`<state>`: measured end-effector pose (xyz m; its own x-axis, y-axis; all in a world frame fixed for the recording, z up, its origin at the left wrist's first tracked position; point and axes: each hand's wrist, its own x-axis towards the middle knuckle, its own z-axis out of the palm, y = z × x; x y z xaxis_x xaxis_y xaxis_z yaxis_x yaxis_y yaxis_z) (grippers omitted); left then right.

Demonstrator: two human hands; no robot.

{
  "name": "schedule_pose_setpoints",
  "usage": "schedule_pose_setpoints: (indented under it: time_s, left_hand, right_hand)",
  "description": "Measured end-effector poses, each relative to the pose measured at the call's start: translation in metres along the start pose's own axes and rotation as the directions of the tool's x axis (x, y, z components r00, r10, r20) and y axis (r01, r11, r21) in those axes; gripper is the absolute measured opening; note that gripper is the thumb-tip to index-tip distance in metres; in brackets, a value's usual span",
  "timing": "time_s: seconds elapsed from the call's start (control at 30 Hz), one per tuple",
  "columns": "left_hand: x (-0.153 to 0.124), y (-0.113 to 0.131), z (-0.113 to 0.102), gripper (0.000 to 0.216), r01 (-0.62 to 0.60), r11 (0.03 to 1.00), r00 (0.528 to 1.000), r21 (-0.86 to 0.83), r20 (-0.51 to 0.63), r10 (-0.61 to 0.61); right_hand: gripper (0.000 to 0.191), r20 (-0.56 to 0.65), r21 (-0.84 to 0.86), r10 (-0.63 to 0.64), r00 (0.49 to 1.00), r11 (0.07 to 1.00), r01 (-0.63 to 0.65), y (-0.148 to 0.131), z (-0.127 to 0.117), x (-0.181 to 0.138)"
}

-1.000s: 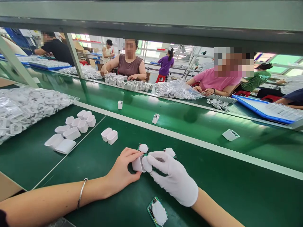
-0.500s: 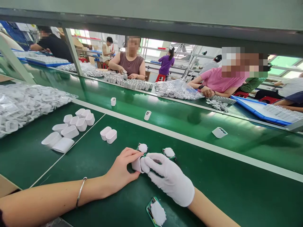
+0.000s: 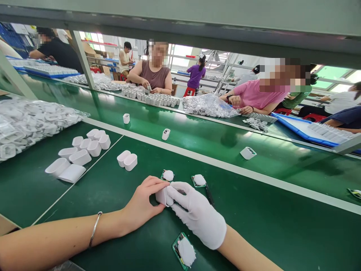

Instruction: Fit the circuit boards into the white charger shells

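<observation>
My bare left hand (image 3: pixel 142 205), a bangle on its wrist, pinches a small white plastic shell (image 3: pixel 161 196) on the green bench. My right hand (image 3: pixel 197 214) wears a white glove and closes on the same shell from the right, fingertips against it. Two green circuit boards with white pads lie just beyond my fingers: one (image 3: pixel 168 175) and another (image 3: pixel 199 180). A third circuit board (image 3: pixel 183 251) lies near my right forearm. Two empty white shells (image 3: pixel 127 160) stand to the left of my hands.
Several more white shells (image 3: pixel 81 152) sit at left, beside a clear bag of white parts (image 3: pixel 31 122). Three white housings (image 3: pixel 166 134) ride the green conveyor belt. Across it, seated people work beside a parts bag (image 3: pixel 208 106) and a blue tray (image 3: pixel 310 130).
The housings on the conveyor belt have drifted left. My two hands stay together on the white shell, shifting only slightly.
</observation>
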<state>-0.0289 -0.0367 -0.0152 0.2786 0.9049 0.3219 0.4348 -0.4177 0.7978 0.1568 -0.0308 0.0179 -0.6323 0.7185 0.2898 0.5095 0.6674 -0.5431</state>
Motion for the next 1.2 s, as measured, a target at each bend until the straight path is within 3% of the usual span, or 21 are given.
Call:
schedule_pose_setpoints:
  time_s: [0.1, 0.2, 0.27, 0.33, 0.43, 0.53, 0.63, 0.7, 0.8, 0.87, 0.9, 0.97, 1.07, 1.13, 1.2]
  left_hand:
    - [0.0, 0.001, 0.0, 0.045, 0.016, 1.0, 1.0, -0.025, -0.002, -0.016]
    - [-0.001, 0.003, 0.001, 0.041, -0.031, 0.997, 0.999, -0.067, -0.01, 0.03]
    - [-0.003, 0.005, 0.001, 0.04, -0.07, 0.992, 0.998, -0.103, -0.01, 0.07]
    - [-0.004, 0.006, 0.0, 0.041, -0.088, 0.987, 0.996, -0.135, 0.004, 0.089]
    - [-0.005, 0.008, 0.0, 0.04, -0.065, 0.984, 0.996, -0.164, 0.047, 0.073]
    - [-0.002, 0.008, -0.001, 0.039, 0.019, 0.984, 0.994, -0.177, 0.112, 0.001]
    - [0.001, 0.006, -0.001, 0.044, 0.14, 0.977, 0.972, -0.164, 0.209, -0.105]
    - [0.001, 0.004, -0.001, 0.051, 0.19, 0.968, 0.955, -0.164, 0.26, -0.143]
    - [0.0, 0.001, 0.0, 0.066, 0.224, 0.959, 0.944, -0.171, 0.283, -0.17]
    - [-0.001, 0.0, 0.0, 0.071, 0.246, 0.953, 0.943, -0.178, 0.272, -0.192]
    - [-0.001, 0.0, 0.001, 0.07, 0.252, 0.949, 0.943, -0.191, 0.267, -0.197]
    - [-0.002, -0.001, 0.001, 0.067, 0.249, 0.941, 0.946, -0.231, 0.269, -0.184]
    - [-0.002, -0.004, 0.002, 0.066, 0.251, 0.923, 0.943, -0.293, 0.29, -0.164]
    - [-0.002, -0.005, 0.002, 0.066, 0.278, 0.904, 0.935, -0.324, 0.309, -0.176]
    - [-0.001, -0.006, 0.002, 0.065, 0.308, 0.887, 0.924, -0.345, 0.332, -0.191]
  right_hand:
    - [0.035, 0.025, 0.299, 0.192, 0.981, 0.935, -0.191, -0.003, -0.003, 0.002]
    - [0.052, 0.139, 0.671, 0.379, 0.915, 0.644, -0.369, -0.006, -0.005, 0.006]
    - [0.045, 0.255, 0.762, 0.382, 0.888, 0.486, -0.428, -0.009, -0.004, 0.009]
    - [0.028, 0.312, 0.773, 0.357, 0.88, 0.444, -0.454, -0.015, 0.0, 0.011]
    - [0.029, 0.276, 0.757, 0.413, 0.868, 0.464, -0.461, -0.021, 0.005, 0.012]
    - [0.029, 0.301, 0.573, 0.49, 0.818, 0.593, -0.566, -0.02, -0.002, 0.012]
    - [0.041, 0.256, 0.116, 0.655, 0.711, 0.709, -0.695, -0.009, -0.028, 0.01]
    - [0.039, 0.16, -0.182, 0.751, 0.641, 0.661, -0.728, 0.002, -0.048, 0.008]
    - [0.03, 0.156, -0.521, 0.859, 0.489, 0.492, -0.698, 0.019, -0.064, 0.005]
    - [0.026, 0.233, -0.557, 0.892, 0.387, 0.448, -0.699, 0.03, -0.066, 0.004]
    - [0.022, 0.274, -0.504, 0.888, 0.37, 0.46, -0.731, 0.035, -0.066, 0.004]
    - [0.015, 0.277, -0.323, 0.878, 0.391, 0.468, -0.823, 0.042, -0.067, 0.005]
    - [0.006, 0.085, -0.002, 0.872, 0.482, 0.484, -0.875, 0.046, -0.072, 0.008]
    - [0.016, -0.023, 0.147, 0.8, 0.6, 0.596, -0.789, 0.042, -0.074, 0.01]
    - [0.019, -0.096, 0.164, 0.65, 0.754, 0.758, -0.632, 0.035, -0.071, 0.01]
